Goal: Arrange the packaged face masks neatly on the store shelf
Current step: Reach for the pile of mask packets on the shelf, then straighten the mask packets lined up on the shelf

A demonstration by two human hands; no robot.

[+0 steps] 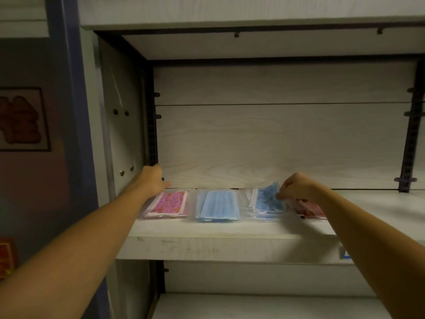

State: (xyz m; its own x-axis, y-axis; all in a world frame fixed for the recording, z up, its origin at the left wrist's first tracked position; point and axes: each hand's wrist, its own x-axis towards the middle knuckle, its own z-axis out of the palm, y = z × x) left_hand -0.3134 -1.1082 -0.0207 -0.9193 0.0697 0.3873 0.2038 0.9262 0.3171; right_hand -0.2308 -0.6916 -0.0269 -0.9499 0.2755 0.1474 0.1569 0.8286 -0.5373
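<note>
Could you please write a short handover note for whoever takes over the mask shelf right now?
Left hand: reaches to the far end of the pink patterned mask pack at the shelf's left; its fingers are hidden, so the grip is unclear.
Right hand: pinches the top edge of the blue patterned mask pack, lifting it off the shelf.
Done: pink pack and plain blue mask pack lie flat, side by side.
Left: lay the blue patterned pack flat and straighten the reddish mask pack partly hidden beneath the right hand.

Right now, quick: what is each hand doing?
Left hand: at the far end of the pink patterned mask pack; fingers hidden, grip cannot be told.
Right hand: pinching the blue patterned mask pack, lifting its far edge.
</note>
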